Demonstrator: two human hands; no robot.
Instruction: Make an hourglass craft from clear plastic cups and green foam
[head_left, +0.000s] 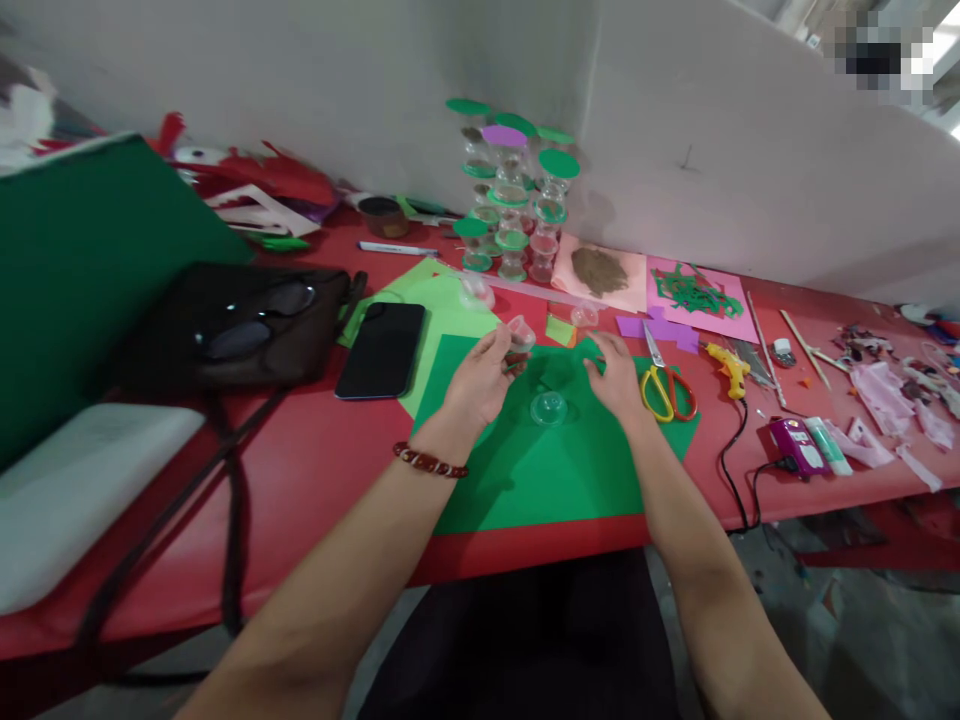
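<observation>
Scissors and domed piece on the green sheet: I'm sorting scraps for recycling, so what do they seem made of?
The scissors have thin grey blades, probably smooth metal; the evenly coloured yellow and orange-red handles suggest plastic. The domed piece looks like glossy clear plastic, as the green sheet shows through.

The phone [381, 350] is placed left of the scissors [664, 385] on the surface [337, 480]. The glasses [255, 325] are laid on the bag [300, 350].

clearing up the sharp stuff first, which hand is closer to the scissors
Right. The right hand is just left of the scissors; the left hand is farther off, across the green sheet.
</observation>
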